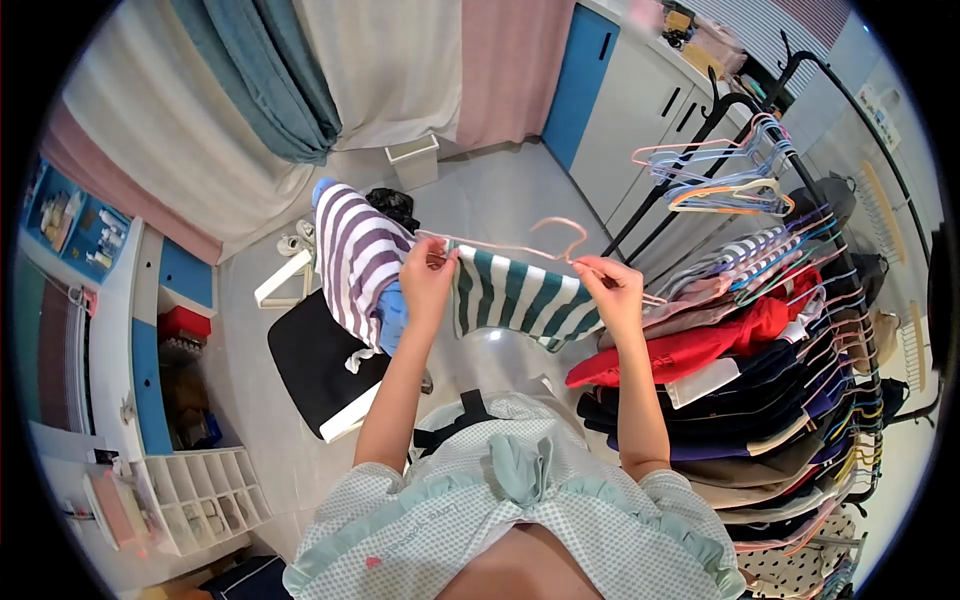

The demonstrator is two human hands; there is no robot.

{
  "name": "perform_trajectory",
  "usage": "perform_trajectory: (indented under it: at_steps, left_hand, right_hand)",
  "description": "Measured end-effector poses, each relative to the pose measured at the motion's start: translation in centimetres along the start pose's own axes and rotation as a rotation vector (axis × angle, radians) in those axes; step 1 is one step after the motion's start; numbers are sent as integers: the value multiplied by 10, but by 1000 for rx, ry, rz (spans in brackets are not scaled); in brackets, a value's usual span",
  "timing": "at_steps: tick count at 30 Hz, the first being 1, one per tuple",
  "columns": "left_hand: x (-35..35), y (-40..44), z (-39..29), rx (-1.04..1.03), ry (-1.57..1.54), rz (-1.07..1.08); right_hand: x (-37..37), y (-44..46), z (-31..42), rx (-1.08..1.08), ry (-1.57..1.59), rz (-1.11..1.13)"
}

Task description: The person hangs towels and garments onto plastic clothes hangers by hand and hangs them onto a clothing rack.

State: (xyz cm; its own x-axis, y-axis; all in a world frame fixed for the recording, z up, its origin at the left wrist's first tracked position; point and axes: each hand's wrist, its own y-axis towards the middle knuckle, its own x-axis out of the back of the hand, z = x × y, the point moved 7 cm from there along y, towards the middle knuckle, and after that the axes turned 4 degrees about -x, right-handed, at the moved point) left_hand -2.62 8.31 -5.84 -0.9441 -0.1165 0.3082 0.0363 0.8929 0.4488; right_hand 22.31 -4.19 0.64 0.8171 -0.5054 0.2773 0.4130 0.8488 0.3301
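A green and white striped garment (pixel 525 298) hangs from a pink hanger (pixel 500 246) in front of me. My left hand (pixel 428 270) pinches the hanger and the garment's left edge. At the other side, my right hand (pixel 612 290) is closed on the hanger near the garment's right end. The hanger's hook points up between my hands. Behind my left hand, a purple and white striped cloth (pixel 360 245) drapes over a black chair (pixel 315 350), with a light blue piece beside it.
To the right, a black clothes rack (pixel 857 300) holds many garments and a cluster of bare hangers (pixel 725 175). A white bin (pixel 413 162) stands by the curtains (pixel 400 60). White compartment shelves (pixel 205 495) are at the lower left. Blue and white cabinets (pixel 625 120) stand behind.
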Motion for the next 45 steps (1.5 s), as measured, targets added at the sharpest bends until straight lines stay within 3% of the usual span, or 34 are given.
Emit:
perform_trajectory:
  at_steps: [5,8,11,15,16,23,26,29,33,35,37,39,42,45]
  left_hand:
    - [-9,4,-1,-262,278,102]
    - [-10,7,2,-174,298,124]
    - [-14,6,24,-109,125,60]
    - [-22,0,53,535,-674,34]
    - [-21,4,43,448,-577,129]
    - [-12,-5,70,478,-511,-181]
    - [-8,-4,90,274,-162,-212]
    - [1,-1,69,7,41,-246]
    - [-11,-4,21,-49,-5,-77]
    - [-43,-13,7,-41,-150,213]
    - [-71,-31,-36,-387,-44,477]
    - [-94,-50,-66,-559,-75,546]
    - [-120,-70,-91,-750,164,658]
    - [-133,-80,-96,-813,154,802]
  right_hand:
    - [0,-1,2,35,-89,-21]
    - [8,0,-12,-39,-10,-95]
    - [16,1,-31,-123,111,-157]
    - [24,3,-46,-118,91,-184]
    - [26,3,-52,-113,61,-194]
    - [8,1,-43,-135,85,-27]
    - [7,3,-40,-163,46,31]
    - [5,8,-44,-279,96,104]
    - [-5,8,-45,-491,310,190]
    - [-15,11,-43,-481,408,239]
    - [-23,15,-38,-483,471,265]
    - [-29,19,-35,-462,492,284]
    - [-35,22,-14,-430,437,277]
    - [-38,25,-4,-362,385,279]
